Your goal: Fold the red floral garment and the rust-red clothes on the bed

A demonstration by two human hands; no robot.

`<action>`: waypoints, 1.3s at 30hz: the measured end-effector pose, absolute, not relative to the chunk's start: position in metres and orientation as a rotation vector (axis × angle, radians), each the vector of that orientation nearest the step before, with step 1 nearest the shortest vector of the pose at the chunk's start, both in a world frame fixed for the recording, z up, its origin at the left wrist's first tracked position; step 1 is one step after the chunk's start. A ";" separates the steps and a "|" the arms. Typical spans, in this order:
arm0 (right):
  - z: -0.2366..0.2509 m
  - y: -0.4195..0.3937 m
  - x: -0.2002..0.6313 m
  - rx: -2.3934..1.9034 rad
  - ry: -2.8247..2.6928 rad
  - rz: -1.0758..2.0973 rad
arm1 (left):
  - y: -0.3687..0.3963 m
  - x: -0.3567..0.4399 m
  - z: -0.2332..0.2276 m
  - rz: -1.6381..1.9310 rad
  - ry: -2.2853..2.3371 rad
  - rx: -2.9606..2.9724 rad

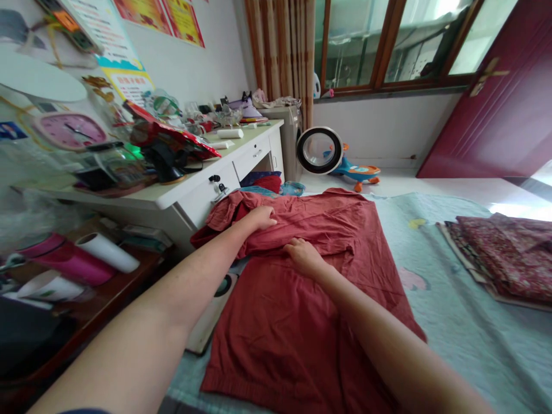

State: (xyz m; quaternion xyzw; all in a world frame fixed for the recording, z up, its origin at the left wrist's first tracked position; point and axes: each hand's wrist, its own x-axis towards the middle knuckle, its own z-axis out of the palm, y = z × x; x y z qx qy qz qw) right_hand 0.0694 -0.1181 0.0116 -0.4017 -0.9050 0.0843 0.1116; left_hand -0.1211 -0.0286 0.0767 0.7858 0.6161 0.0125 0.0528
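A rust-red shirt [280, 322] lies spread on the bed, with a gathered fold of cloth running across its upper half. My left hand [262, 218] is closed on that fold, near the shirt's far left part. Closer to me and a little to the right, my right hand [303, 256] has its fingers curled on the lower edge of the same fold. The fingertips of both hands are partly hidden in the cloth. Wrinkles run from the hands toward the shirt's right side.
A pale green blanket [448, 339] covers the bed, with folded floral cloth [513, 253] at right. A cluttered white desk [194, 201] borders the left side. Beyond are a washing machine with its round door [303, 150] swung out and a blue-orange ride-on toy [356, 171].
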 end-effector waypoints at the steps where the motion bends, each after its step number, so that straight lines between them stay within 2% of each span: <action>1: 0.007 -0.121 0.064 -1.197 -2.638 0.237 | -0.028 -0.124 0.077 0.005 1.880 2.390; 6: -0.012 -0.119 0.060 -1.231 -2.558 0.199 | -0.030 -0.136 0.076 0.003 1.963 2.407; 13: -0.013 -0.121 0.067 -1.100 -2.386 0.278 | -0.033 -0.145 0.079 0.030 2.054 2.419; 21: -0.019 -0.123 0.066 -1.089 -2.425 0.374 | -0.022 -0.148 0.083 -0.136 1.933 2.399; 30: -0.024 -0.118 0.054 -1.259 -2.458 0.285 | -0.016 -0.156 0.090 -0.194 1.826 2.363; 39: -0.013 -0.128 0.065 -1.048 -2.371 0.319 | -0.019 -0.155 0.081 -0.120 1.966 2.401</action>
